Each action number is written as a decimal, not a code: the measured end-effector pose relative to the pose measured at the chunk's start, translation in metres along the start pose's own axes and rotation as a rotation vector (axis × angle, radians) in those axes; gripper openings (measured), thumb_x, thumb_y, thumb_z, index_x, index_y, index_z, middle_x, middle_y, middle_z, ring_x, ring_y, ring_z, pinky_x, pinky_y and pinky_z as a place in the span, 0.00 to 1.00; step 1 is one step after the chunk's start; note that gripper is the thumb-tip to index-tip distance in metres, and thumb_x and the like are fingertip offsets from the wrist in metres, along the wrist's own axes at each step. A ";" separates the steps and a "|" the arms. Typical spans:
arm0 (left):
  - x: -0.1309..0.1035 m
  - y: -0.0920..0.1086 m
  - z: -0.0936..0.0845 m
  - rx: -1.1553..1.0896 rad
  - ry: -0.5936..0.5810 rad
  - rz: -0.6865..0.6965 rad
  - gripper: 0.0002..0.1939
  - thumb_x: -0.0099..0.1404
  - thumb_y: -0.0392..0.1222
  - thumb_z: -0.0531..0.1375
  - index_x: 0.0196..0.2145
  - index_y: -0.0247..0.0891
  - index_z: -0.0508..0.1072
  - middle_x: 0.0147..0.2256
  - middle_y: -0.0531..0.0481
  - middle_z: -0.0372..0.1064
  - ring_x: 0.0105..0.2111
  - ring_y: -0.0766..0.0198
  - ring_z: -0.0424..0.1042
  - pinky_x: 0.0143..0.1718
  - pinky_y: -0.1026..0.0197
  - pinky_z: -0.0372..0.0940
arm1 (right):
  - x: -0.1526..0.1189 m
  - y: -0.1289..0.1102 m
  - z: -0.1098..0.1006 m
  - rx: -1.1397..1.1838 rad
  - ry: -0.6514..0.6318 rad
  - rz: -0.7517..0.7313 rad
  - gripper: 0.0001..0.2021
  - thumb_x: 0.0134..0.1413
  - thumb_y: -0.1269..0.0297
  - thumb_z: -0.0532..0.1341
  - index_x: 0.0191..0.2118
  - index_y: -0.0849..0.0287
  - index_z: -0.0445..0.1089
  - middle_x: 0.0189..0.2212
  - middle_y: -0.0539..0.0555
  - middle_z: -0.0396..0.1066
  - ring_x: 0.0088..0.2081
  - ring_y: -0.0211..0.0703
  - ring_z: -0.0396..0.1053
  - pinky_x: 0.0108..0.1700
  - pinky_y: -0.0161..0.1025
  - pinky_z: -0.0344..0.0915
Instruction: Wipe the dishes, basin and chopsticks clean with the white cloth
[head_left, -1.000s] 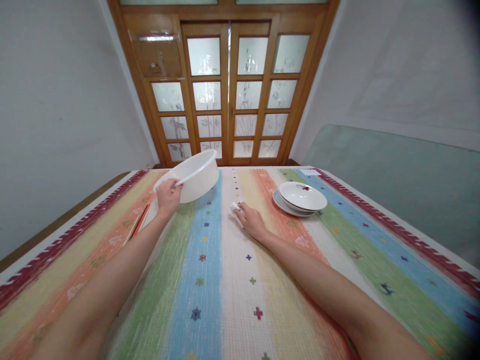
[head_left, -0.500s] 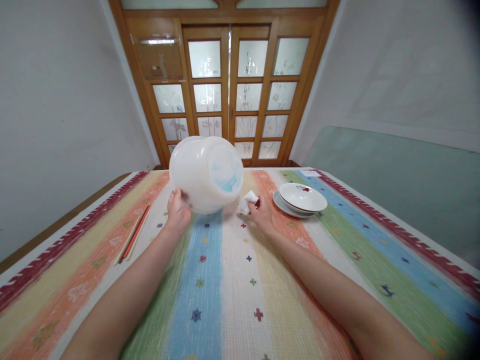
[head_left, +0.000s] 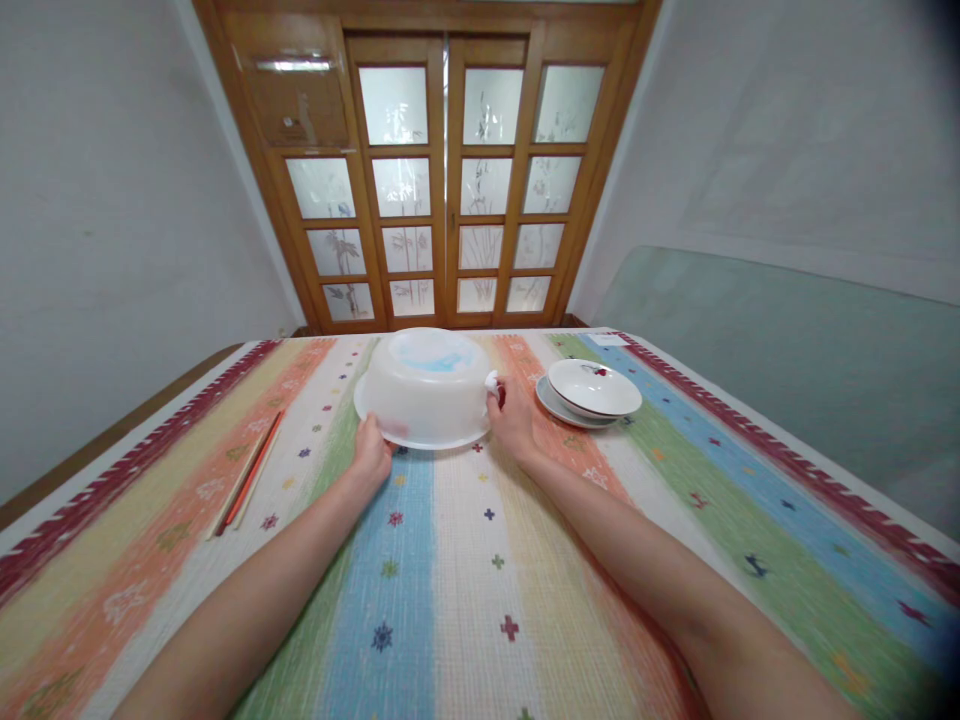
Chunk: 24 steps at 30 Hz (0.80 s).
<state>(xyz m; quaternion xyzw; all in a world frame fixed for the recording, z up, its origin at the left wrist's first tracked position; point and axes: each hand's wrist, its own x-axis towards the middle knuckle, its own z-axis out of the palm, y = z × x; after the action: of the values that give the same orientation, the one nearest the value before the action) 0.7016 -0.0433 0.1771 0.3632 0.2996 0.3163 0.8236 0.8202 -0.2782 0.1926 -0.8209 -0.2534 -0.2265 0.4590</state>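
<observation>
The white plastic basin [head_left: 431, 395] is inverted over the far half of the striped tablecloth [head_left: 465, 600]; rim contact cannot be confirmed. Your left hand [head_left: 373, 450] is clamped on its near-left rim; your right hand [head_left: 512, 415] pinches a crumpled white wipe [head_left: 492, 382] at the right wall. Expect a light, slightly flexible, break-resistant body, probably slippery if wet. Grip the flared rim at opposite sides.

left grip [head_left: 373, 447]: inverted basin [head_left: 429, 398], rim | right grip [head_left: 511, 412]: white wad [head_left: 492, 382] | dishes [head_left: 595, 389]: stacked
</observation>
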 end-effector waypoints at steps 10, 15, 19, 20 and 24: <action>-0.038 -0.024 0.019 -0.104 -0.251 -0.130 0.16 0.76 0.41 0.51 0.56 0.40 0.72 0.48 0.40 0.78 0.39 0.58 0.80 0.44 0.53 0.74 | -0.029 -0.059 0.031 -0.050 -0.301 -0.236 0.15 0.68 0.64 0.52 0.58 0.50 0.64 0.48 0.57 0.70 0.48 0.49 0.69 0.48 0.41 0.64; -0.028 -0.018 0.013 -0.097 -0.168 -0.102 0.16 0.76 0.42 0.51 0.55 0.42 0.73 0.46 0.43 0.78 0.36 0.60 0.79 0.44 0.55 0.74 | -0.002 -0.040 0.021 -0.053 -0.135 -0.107 0.15 0.69 0.65 0.50 0.56 0.53 0.65 0.50 0.58 0.70 0.49 0.51 0.68 0.50 0.44 0.64; -0.024 -0.013 0.014 -0.098 -0.082 -0.085 0.16 0.77 0.42 0.51 0.54 0.43 0.74 0.48 0.45 0.77 0.37 0.62 0.78 0.43 0.57 0.75 | 0.011 -0.030 0.012 -0.030 -0.008 0.015 0.15 0.67 0.65 0.49 0.55 0.56 0.64 0.49 0.59 0.70 0.48 0.52 0.68 0.50 0.45 0.64; -0.024 -0.013 0.015 -0.101 -0.069 -0.087 0.16 0.77 0.42 0.50 0.54 0.43 0.74 0.49 0.45 0.77 0.37 0.62 0.78 0.42 0.57 0.75 | 0.008 -0.032 0.012 -0.029 -0.035 -0.016 0.15 0.68 0.65 0.50 0.56 0.56 0.65 0.49 0.59 0.70 0.47 0.51 0.68 0.49 0.44 0.64; -0.024 -0.010 0.015 -0.104 -0.082 -0.090 0.16 0.78 0.42 0.50 0.55 0.42 0.74 0.51 0.45 0.76 0.36 0.63 0.77 0.41 0.57 0.75 | -0.009 -0.045 0.017 -0.004 -0.226 -0.261 0.15 0.71 0.60 0.51 0.57 0.52 0.66 0.46 0.57 0.70 0.42 0.46 0.69 0.42 0.39 0.64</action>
<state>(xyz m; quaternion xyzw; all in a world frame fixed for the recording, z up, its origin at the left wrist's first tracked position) 0.7008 -0.0723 0.1844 0.3186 0.2646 0.2788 0.8665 0.7877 -0.2453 0.2080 -0.8022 -0.4072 -0.1909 0.3928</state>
